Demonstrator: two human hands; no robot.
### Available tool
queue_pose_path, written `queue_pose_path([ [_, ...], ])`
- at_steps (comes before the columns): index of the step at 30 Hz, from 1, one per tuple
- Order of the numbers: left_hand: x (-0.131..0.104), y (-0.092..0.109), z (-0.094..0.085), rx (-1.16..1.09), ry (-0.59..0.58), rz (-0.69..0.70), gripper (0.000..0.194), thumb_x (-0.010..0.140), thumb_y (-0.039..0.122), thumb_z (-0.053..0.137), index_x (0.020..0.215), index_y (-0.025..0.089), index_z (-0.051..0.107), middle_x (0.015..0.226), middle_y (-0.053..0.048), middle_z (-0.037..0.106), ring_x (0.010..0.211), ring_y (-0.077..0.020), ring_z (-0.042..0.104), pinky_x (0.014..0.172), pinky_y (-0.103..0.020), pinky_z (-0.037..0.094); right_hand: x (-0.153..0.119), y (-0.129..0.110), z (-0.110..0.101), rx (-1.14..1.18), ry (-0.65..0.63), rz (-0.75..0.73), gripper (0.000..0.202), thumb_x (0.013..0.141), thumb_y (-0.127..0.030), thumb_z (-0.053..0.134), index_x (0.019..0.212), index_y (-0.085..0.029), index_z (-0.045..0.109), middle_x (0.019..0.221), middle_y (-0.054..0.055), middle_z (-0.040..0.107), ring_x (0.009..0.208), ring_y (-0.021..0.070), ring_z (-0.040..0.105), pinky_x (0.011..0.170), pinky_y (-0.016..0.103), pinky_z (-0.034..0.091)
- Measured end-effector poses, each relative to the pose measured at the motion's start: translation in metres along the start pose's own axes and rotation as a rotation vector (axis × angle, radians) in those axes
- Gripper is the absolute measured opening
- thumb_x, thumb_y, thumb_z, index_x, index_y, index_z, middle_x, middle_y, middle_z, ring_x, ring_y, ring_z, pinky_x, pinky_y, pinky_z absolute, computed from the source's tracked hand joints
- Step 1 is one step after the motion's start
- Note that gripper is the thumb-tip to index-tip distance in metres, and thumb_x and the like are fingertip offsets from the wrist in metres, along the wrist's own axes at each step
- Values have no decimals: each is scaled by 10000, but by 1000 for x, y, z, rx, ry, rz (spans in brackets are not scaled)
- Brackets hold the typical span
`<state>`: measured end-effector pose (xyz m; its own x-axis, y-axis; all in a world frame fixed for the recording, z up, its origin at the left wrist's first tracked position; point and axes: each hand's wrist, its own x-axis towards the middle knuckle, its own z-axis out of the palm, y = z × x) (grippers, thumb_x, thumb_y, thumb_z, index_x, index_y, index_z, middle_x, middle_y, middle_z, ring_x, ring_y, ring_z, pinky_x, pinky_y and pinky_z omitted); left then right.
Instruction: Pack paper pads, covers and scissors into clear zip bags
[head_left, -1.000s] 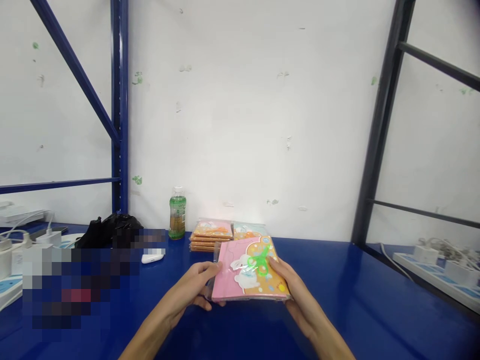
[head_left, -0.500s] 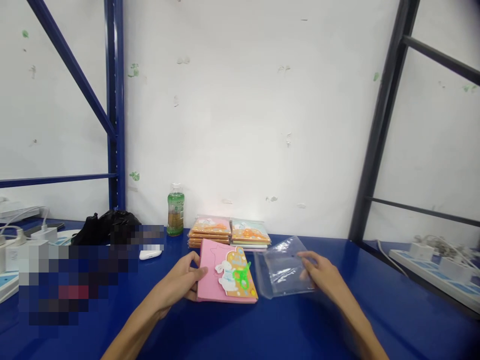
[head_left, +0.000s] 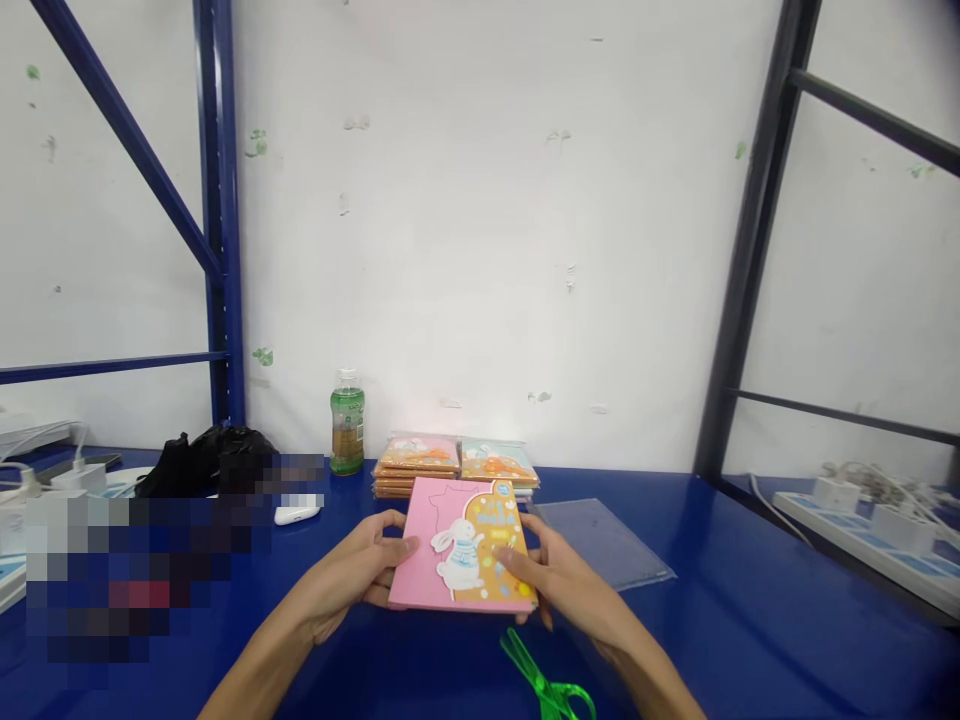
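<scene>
A square pink booklet (head_left: 420, 520) with a white rabbit and an orange patterned flap is held between both hands, tilted toward me above the blue table. My left hand (head_left: 358, 568) grips its left edge, thumb on the cover and fingers behind. My right hand (head_left: 564, 572) holds the right edge, thumb over the orange part. Green plastic scissors (head_left: 544, 682) lie on the table below my right hand, at the bottom of the view. Behind my right hand a clear plastic bag (head_left: 615, 545) lies flat, partly covered by the hand.
Stacked packaged booklets (head_left: 420, 455) and a second pile (head_left: 499, 458) stand against the wall, beside a green-labelled bottle (head_left: 348, 425). A white case (head_left: 298, 512) and black plastic bag (head_left: 217, 455) lie left. Power strips (head_left: 862, 535) and cables sit at the right.
My right hand has let go of the clear bag and taken the booklet's right edge. The green scissors have gone from the booklet's cover to the table in front.
</scene>
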<state>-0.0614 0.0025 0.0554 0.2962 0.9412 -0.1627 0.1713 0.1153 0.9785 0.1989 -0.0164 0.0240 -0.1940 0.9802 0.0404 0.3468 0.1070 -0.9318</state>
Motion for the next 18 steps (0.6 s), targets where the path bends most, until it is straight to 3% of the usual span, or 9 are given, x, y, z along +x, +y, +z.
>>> queue_pose_path([
  [2,1,-1,0,33,5,-11,649,663,532,784,1142,221,475,872,-49,789,803,-234,757,726,-334,573,4,5,4,9,-2,-5,827,839,-666,638,1454,-162,415,869,93,794,600,182,714,428,212,438],
  [6,3,-3,-13,138,65,-7,578,664,494,717,1123,216,503,875,-39,777,808,-262,756,663,-326,554,8,14,-8,-144,201,32,694,909,-547,562,1472,-171,407,880,86,781,605,218,716,457,269,479],
  [9,7,-6,-32,261,154,1,464,648,445,675,1029,210,553,746,-15,731,752,-292,732,580,-320,508,6,15,-20,-342,435,51,601,943,-457,528,1451,-143,465,1034,174,758,908,341,734,649,379,534],
  [11,10,-8,-44,353,233,7,387,624,407,659,949,213,577,669,-11,691,754,-329,722,562,-331,481,2,12,-26,-467,561,35,546,946,-428,534,1401,-126,527,1199,238,700,1184,412,623,797,428,509],
  [13,13,-10,-52,426,296,16,342,615,378,651,910,216,595,667,-25,684,808,-358,725,589,-344,488,-7,4,-31,-544,608,4,421,952,-433,543,1271,-171,625,1191,208,704,1184,394,612,829,411,484],
  [15,15,-11,-55,465,318,7,390,636,382,642,979,200,610,690,-34,689,779,-362,738,599,-362,514,-21,-6,-33,-569,501,-33,281,948,-468,575,1046,-236,700,968,108,756,930,305,688,746,351,470],
  [18,15,-13,-51,484,292,-24,618,708,435,613,1247,142,541,664,-17,670,593,-335,730,531,-385,540,-46,-19,-29,-550,59,-2,258,815,-493,773,938,-275,712,807,-8,737,706,202,656,621,276,416],
])
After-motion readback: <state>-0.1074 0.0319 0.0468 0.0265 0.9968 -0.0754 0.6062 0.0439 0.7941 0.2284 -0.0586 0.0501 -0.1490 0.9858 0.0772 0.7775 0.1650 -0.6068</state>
